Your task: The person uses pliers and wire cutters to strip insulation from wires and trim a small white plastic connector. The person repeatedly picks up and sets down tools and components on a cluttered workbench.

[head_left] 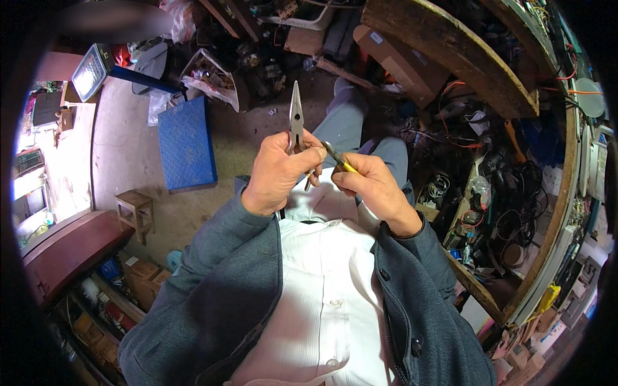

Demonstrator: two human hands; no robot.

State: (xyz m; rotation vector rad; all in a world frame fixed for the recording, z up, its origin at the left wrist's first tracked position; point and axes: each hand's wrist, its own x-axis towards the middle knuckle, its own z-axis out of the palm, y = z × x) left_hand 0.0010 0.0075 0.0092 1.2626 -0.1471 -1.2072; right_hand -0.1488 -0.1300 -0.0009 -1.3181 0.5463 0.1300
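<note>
My left hand (271, 168) is closed round a pair of needle-nose pliers (296, 114), whose silver jaws point away from me and lie together. In my right hand (381, 188) is a small tool with a yellow handle (348, 167) and a dark metal head. That head reaches across to the fingertips of my left hand. Its exact kind is hard to make out, since my fingers cover most of it. Both hands are close together in front of my white shirt (322, 257), above my lap.
On the floor at the left stand a blue platform scale (187, 143) and a small wooden stool (134, 212). A dark red curved surface (80, 254) lies at the lower left. Cables (515, 186) and clutter crowd the right, below a thick wooden board (457, 48). A cardboard box (402, 64) leans behind it.
</note>
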